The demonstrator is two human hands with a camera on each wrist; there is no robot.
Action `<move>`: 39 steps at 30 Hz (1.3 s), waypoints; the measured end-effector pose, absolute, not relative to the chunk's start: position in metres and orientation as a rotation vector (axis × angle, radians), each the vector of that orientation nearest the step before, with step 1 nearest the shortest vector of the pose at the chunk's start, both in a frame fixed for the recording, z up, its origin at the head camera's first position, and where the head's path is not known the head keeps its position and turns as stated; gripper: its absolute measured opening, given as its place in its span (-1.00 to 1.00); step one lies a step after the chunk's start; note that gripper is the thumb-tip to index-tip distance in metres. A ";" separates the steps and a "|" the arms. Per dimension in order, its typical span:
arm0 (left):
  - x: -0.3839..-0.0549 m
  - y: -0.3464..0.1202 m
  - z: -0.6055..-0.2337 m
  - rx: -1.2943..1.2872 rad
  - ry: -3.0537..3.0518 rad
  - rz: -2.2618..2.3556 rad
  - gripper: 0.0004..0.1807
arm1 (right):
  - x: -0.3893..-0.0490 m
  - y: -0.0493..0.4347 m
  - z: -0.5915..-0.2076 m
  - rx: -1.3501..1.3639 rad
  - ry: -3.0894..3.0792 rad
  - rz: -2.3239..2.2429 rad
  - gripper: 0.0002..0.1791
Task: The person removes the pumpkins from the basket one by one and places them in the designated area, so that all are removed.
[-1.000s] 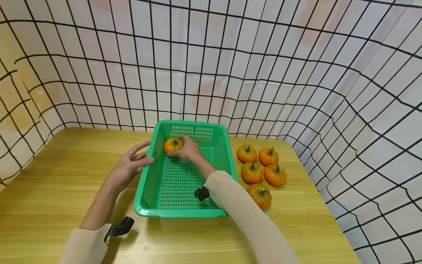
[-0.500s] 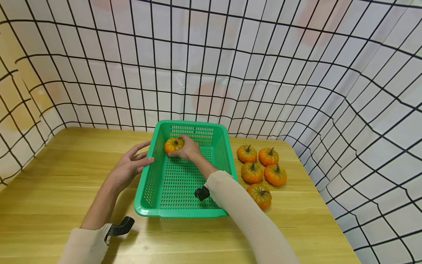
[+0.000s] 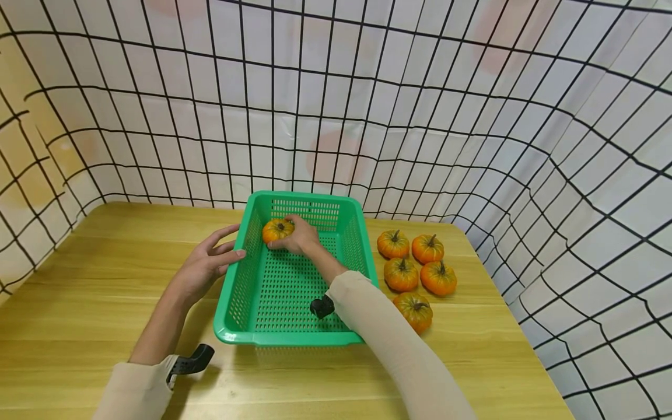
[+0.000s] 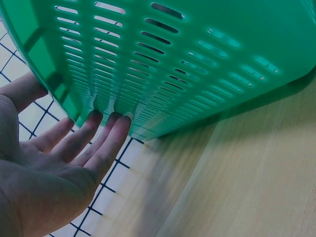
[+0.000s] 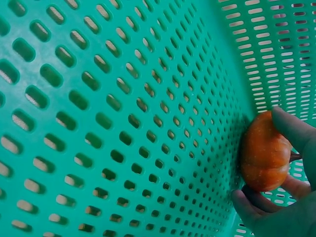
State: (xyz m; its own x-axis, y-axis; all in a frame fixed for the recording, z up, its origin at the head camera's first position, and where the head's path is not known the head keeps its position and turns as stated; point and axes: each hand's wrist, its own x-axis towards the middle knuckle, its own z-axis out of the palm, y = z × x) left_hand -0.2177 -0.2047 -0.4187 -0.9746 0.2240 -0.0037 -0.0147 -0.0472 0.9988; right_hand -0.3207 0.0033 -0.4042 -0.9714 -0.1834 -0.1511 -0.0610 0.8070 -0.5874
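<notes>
A green perforated plastic basket (image 3: 304, 338) stands on the wooden table. Inside it, toward the far left corner, my right hand (image 3: 303, 236) grips a small orange pumpkin (image 3: 274, 231) between thumb and fingers. The right wrist view shows this pumpkin (image 5: 265, 158) against the basket's perforated floor, its stem toward the palm. My left hand (image 3: 202, 265) holds the basket's left side. In the left wrist view, the thumb hooks over the rim and the fingertips of that hand (image 4: 54, 173) press the slotted outer wall (image 4: 237, 19).
To the basket's right, several more small pumpkins (image 3: 401, 274) sit close together on the table (image 3: 488, 350). One of them is partly behind my right sleeve (image 3: 394, 344). A black wire grid (image 3: 336, 111) backed by pale sheeting surrounds the back and sides.
</notes>
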 end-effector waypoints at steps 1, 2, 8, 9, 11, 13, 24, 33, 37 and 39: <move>-0.218 -0.205 -0.418 0.227 2.044 2.151 -0.17 | -0.321 0.003 -0.404 -0.191 2.793 -0.897 -0.08; -0.218 -0.205 -0.418 0.226 2.042 2.154 -0.17 | -0.321 0.003 -0.403 -0.191 2.792 -0.898 -0.08; -0.216 -0.205 -0.418 0.235 2.022 2.169 -0.18 | -0.321 0.003 -0.402 -0.175 2.777 -0.940 -0.08; -0.216 -0.205 -0.418 0.238 2.020 2.170 -0.18 | -0.320 0.004 -0.402 -0.171 2.774 -0.950 -0.08; -0.216 -0.205 -0.418 0.242 2.018 2.170 -0.19 | -0.320 0.004 -0.402 -0.169 2.770 -0.967 -0.09; -0.217 -0.204 -0.419 0.245 2.025 2.169 -0.19 | -0.320 0.004 -0.401 -0.173 2.771 -0.983 -0.09; -0.217 -0.205 -0.419 0.248 2.024 2.165 -0.20 | -0.318 0.000 -0.390 -0.187 2.771 -1.011 -0.09; -0.217 -0.205 -0.418 0.245 2.030 2.163 -0.19 | -0.315 -0.001 -0.375 -0.278 2.808 -0.964 -0.12; -0.217 -0.205 -0.418 0.244 2.037 2.155 -0.19 | -0.313 0.001 -0.366 -0.287 2.804 -0.967 -0.12; -0.218 -0.205 -0.418 0.244 2.041 2.151 -0.19 | -0.313 0.003 -0.363 -0.286 2.800 -0.981 -0.11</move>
State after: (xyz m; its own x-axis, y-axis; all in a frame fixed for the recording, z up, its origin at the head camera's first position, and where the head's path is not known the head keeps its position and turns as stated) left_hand -0.2179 -0.2053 -0.4183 -0.9729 0.2310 0.0042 -0.0079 -0.0514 0.9986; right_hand -0.3126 0.0028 -0.3628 -0.9687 -0.2319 -0.0882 -0.1262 0.7665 -0.6298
